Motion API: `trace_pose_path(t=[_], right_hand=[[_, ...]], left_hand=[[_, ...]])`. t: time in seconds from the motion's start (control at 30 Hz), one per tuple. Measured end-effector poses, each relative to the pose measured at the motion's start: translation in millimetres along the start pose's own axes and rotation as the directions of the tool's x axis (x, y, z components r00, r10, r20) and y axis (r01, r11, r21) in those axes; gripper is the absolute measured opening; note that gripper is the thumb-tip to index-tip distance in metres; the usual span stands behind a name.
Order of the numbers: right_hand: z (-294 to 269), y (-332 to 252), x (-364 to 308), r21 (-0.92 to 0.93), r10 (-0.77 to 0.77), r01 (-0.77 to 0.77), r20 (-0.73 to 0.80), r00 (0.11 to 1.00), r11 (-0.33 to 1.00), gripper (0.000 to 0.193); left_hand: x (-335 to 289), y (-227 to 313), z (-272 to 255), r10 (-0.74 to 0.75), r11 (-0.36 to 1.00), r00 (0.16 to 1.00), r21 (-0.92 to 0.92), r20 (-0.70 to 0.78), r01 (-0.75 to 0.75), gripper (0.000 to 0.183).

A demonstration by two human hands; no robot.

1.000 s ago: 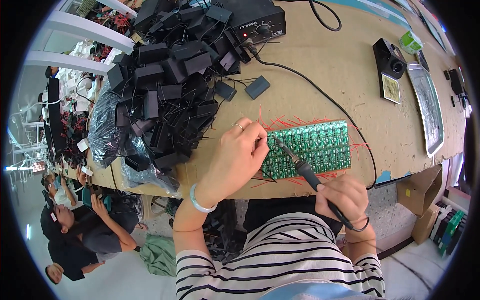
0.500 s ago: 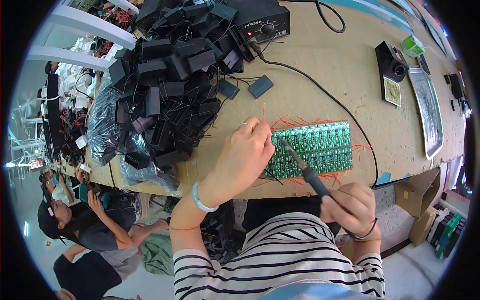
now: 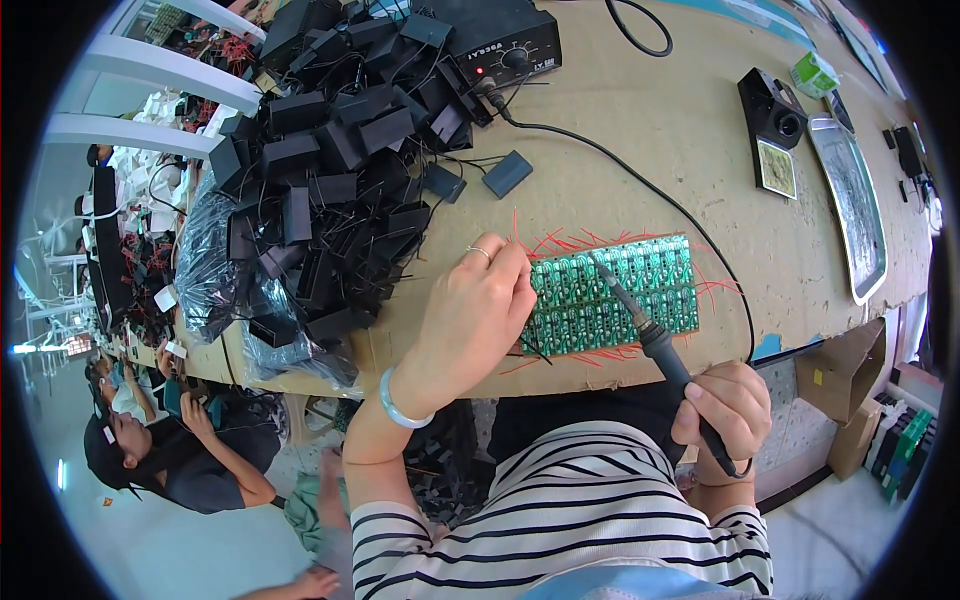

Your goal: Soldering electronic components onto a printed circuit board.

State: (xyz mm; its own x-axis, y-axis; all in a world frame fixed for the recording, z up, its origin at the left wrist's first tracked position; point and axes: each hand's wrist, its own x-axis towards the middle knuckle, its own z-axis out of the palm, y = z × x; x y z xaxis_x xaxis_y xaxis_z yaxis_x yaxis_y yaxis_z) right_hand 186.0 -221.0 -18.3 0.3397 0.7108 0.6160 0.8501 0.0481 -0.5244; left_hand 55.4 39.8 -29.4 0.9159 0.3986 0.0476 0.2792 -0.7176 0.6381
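Note:
A green circuit board panel with rows of small repeated circuits lies near the table's front edge, thin red wires sticking out around it. My left hand is closed in a pinch at the panel's upper left corner, a red wire rising from between its fingertips. In my right hand is a soldering iron, gripped by its dark handle. The iron slants up and left, its tip over the panel's far row; whether it touches I cannot tell. A short black wire shows at the panel's lower left.
Black plastic cases with wires are heaped at left beside clear plastic bags. Behind stands a black soldering station, its cable curving right of the panel. An iron stand and metal tray lie right. Another person is at lower left.
The soldering iron's tip has moved right along the panel's far row, and my right hand has shifted slightly right and down. My left hand keeps its pinch at the corner.

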Motion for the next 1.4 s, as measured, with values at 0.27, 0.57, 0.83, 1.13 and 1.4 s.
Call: trace_pose_path(t=[0.27,0.57,0.83,1.13,1.4], right_hand=[[-1.7,-0.5,-6.2,0.002,0.021,-0.021,-0.023,1.0,1.0,0.028],[-3.3,-1.0,-11.3,-0.022,0.064,-0.065,-0.054,0.996,0.998,0.025],[0.8,-3.3,-11.3,0.037,0.015,-0.013,-0.057,0.998,0.999,0.029],[-1.6,-2.5,-21.2,0.048,0.023,-0.02,-0.059,0.998,0.999,0.028],[2.4,-8.2,-17.1,0.105,0.011,-0.018,0.062,0.998,0.994,0.028]], left_hand=[[-9.8,1.6,-9.7,0.089,0.992,0.974,0.102,-0.209,-0.069,0.012],[-90.4,13.1,27.9,-0.122,0.993,0.874,-0.065,-0.471,0.103,0.017],[-53.5,6.1,41.4,0.095,0.986,0.891,-0.082,-0.444,-0.146,0.013],[-38.3,-1.0,12.9,0.039,0.999,0.972,0.02,-0.233,-0.035,0.008],[-35.5,3.4,5.7,0.132,0.987,0.976,0.113,-0.172,-0.114,0.008]])
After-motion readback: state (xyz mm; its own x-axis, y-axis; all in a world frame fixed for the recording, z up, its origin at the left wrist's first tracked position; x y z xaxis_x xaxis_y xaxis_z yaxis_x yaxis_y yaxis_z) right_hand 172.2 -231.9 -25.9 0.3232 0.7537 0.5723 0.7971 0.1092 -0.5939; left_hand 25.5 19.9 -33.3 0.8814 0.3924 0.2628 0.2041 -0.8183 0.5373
